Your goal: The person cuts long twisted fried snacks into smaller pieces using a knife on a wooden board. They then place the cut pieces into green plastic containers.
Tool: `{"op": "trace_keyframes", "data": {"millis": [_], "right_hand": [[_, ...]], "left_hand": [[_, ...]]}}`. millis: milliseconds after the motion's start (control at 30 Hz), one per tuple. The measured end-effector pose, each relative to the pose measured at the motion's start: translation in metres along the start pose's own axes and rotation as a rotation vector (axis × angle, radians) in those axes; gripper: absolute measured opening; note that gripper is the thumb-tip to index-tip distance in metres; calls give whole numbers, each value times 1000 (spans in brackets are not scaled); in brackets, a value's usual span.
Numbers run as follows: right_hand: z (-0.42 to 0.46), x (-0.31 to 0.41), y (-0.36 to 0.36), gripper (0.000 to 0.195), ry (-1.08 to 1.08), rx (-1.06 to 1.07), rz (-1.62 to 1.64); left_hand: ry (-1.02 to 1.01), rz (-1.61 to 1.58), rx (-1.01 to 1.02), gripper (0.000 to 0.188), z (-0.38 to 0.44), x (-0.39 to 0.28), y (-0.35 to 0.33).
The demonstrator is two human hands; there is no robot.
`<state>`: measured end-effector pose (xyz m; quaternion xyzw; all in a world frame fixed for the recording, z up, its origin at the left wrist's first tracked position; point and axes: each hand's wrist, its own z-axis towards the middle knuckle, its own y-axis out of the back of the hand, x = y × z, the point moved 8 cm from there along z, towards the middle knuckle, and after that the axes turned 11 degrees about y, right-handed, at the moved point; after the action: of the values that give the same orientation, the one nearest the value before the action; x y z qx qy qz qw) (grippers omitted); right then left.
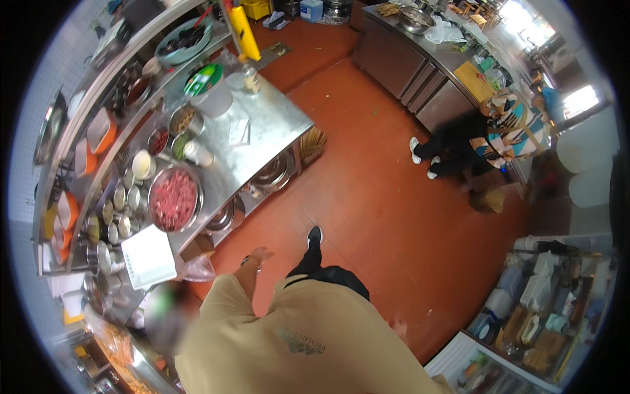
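Observation:
My left hand hangs over the red floor beside the steel worktable, with its fingers loosely spread and nothing held. A dark band circles that wrist. My right hand is out of view. On the worktable to my left, a large steel bowl holds pink raw meat pieces. Nearer to me lies a white rectangular tray or lid. Small steel containers of seasonings crowd the table behind the bowl. A white tub with a green and white lid stands farther along, near a bottle.
Someone in a patterned shirt stands at the steel counter on the right. A shelf with orange and white containers runs above the table. A glass-topped case stands at lower right. Red floor lies between.

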<state>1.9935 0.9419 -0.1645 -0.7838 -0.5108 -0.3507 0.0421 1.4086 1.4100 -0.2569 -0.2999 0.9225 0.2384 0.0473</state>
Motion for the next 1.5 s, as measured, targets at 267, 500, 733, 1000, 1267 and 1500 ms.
{"op": "trace_keyframes", "data": {"millis": [267,500,733,1000,1267,1500], "right_hand": [[134,112,33,28,-238,3,-121],[411,512,-12,21,388,111,273],[213,1169,-172,39,955,991,545],[26,1336,-315,31,889,1925,475],[110,1512,-454,24,1236,1653,203],[268,1663,-620,18,1349,1627,123]], "left_hand": [[-622,-147,-95,53,4,-512,31],[-406,-78,-473,67,79,-543,102],[155,-218,-244,59,99,-493,82],[133,-269,-251,44,205,-584,190],[-289,-345,-570,31,380,-770,437],[-296,-1061,-325,49,426,-919,598]]}}
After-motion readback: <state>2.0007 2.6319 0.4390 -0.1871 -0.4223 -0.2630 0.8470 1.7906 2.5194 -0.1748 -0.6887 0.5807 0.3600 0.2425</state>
